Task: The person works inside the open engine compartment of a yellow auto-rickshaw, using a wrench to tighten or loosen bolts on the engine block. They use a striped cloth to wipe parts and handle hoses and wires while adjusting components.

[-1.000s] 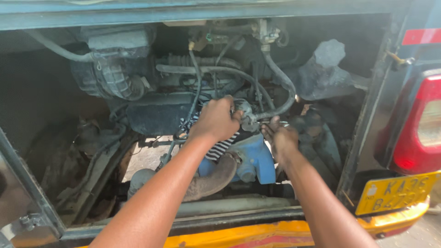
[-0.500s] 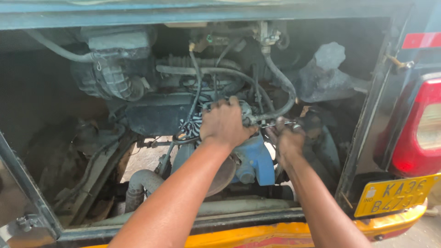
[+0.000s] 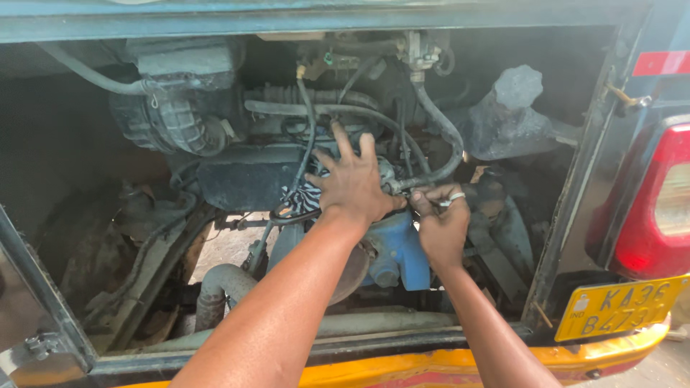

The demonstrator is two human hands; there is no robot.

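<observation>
Near edge, 6 o'clock: yellow bumper across bottom of frame; yellow plate at 4 o'clock, red tail lamp just above it at 3 o'clock.

Two bare forearms rising from 6 o'clock into open engine bay.

Left hand at centre, palm down, fingers spread and laid flat over top of engine; fingertips pointing toward 12 o'clock. Not wrapped around anything visible; pressing on a small metal fitting under its right edge. Striped rag poking out at hand's 9 o'clock, touching it.

Right hand just beside left, at its 4 o'clock. Fingers curled tight, pinching a thin metal piece at end of grey hose, right where hose meets fitting. Exact kind of metal piece too small to tell. Thumbs of both hands near touching.

Blue housing directly below both hands, at 6 o'clock from fitting. Curved grey pipe lower left, 8 o'clock, near floor of bay.

Further in: grey hose looping from fitting up toward 1 o'clock, to clutter of lines at top. Dark flat box at 9 o'clock from left hand. Ribbed black air duct at 10 o'clock, grimy. Pale cloth-wrapped lump at 2 o'clock, well apart from hands.

Far: blue-grey upper edge of body along 12 o'clock.
</observation>
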